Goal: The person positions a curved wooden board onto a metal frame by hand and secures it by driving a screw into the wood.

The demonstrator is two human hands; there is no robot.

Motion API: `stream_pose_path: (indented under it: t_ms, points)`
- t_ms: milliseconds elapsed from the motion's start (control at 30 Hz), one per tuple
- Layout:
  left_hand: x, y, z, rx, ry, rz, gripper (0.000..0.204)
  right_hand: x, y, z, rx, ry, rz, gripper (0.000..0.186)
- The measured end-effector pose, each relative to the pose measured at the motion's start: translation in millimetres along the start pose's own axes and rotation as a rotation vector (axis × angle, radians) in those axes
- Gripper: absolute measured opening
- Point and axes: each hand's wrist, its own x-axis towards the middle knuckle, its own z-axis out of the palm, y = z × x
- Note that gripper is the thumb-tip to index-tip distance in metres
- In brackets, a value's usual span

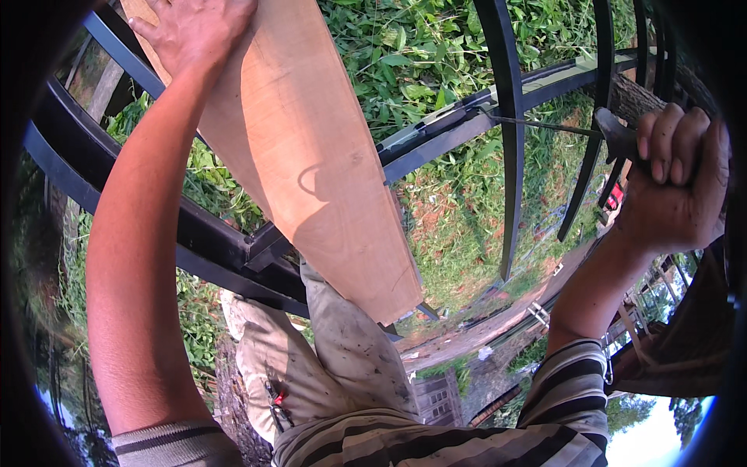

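A broad, light-brown wooden board (327,140) runs from the top of the view down to just above my knees, resting across black metal bars. My left hand (194,31) lies flat on its far end, thumb spread out to the left; the other fingertips are partly cut off by the upper edge. Off to the right, my right hand (677,171) is raised and closed round the grey handle of what looks like a handsaw (615,134). Its long thin blade shows nearly edge-on, pointing left, apart from the board.
Curved black metal bars (510,140) rise on the right, and a black frame (226,233) crosses at the left. Green plants (405,54) and dry grass cover the ground beyond. A log (634,97) lies at the far right. A small red object (615,196) sits below it.
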Motion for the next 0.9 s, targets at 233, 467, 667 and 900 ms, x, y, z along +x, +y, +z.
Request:
stream_pose_path:
  t_ms: [233,467,667,900]
  points:
    - [5,-3,1,-0.091,0.047,0.053,0.086,-41,-11,14,0.102,0.094,0.009,0.025]
    - [2,1,1,-0.100,0.053,0.013,0.086,-56,-13,-29,0.116,0.216,0.067,0.020]
    - [-1,5,-8,-0.063,-0.019,0.013,0.085,-61,-12,-69,0.120,0.351,0.096,0.030]
    - [-2,6,-11,-0.011,-0.008,0.012,0.084,-62,-10,-65,0.068,0.309,0.101,0.028]
